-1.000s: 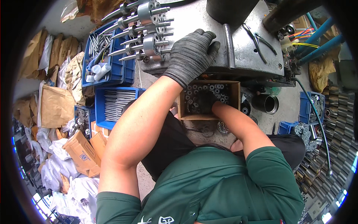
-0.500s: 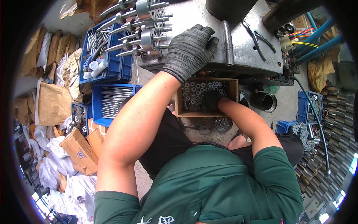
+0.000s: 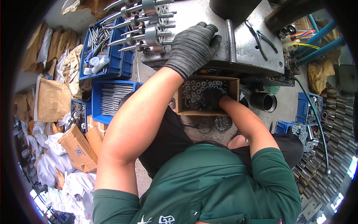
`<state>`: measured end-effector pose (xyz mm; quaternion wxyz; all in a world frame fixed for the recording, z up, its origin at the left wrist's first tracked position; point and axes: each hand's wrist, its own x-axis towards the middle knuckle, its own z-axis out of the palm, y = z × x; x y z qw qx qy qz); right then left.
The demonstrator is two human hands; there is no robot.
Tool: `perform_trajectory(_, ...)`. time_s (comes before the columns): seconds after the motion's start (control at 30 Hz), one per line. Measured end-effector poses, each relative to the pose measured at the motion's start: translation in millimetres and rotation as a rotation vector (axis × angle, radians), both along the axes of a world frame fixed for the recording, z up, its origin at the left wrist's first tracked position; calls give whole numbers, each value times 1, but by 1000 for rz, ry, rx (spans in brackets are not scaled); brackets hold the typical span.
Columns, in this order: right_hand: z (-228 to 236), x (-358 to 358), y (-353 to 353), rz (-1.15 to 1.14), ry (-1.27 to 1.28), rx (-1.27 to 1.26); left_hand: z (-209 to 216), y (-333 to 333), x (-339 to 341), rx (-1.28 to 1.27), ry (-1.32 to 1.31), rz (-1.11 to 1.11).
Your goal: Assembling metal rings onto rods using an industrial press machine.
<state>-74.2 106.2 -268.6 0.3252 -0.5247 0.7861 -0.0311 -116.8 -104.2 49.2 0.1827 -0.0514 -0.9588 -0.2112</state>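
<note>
My left hand (image 3: 194, 46), in a grey knit glove, lies back-up over the metal bench top (image 3: 238, 48), thumb apart from the fingers and nothing visible in it. To its left stand several metal shafts (image 3: 145, 37) carrying thick rings and cores. A round metal bar (image 3: 230, 41) lies to its right. Below the bench edge, my right hand (image 3: 213, 98), in a dark glove, reaches into an open cardboard box (image 3: 233, 87) of small ring-shaped bearings (image 3: 194, 91). Shadow hides its fingers and whatever they touch.
Pliers (image 3: 258, 39) lie on the bench at right. Blue bins (image 3: 97, 102) at left hold metal rods and parts. A hollow metal cylinder (image 3: 267, 102) lies on the floor right of the box. Stacked dark cylinders (image 3: 320, 149) fill the far right.
The view has shifted slightly. My left hand stays over the bench and my right hand stays down in the box, with its forearm barely moved.
</note>
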Motion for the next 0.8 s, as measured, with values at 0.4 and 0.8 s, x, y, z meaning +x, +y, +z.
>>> perform_trajectory(0.4, 34, 30, -86, -132, -6, 116, 2, 0, 0, -9, -31, 13)
perform_trajectory(0.8, 18, 35, -60, -172, -162, 7, 5, 1, 0, -3, -54, 11)
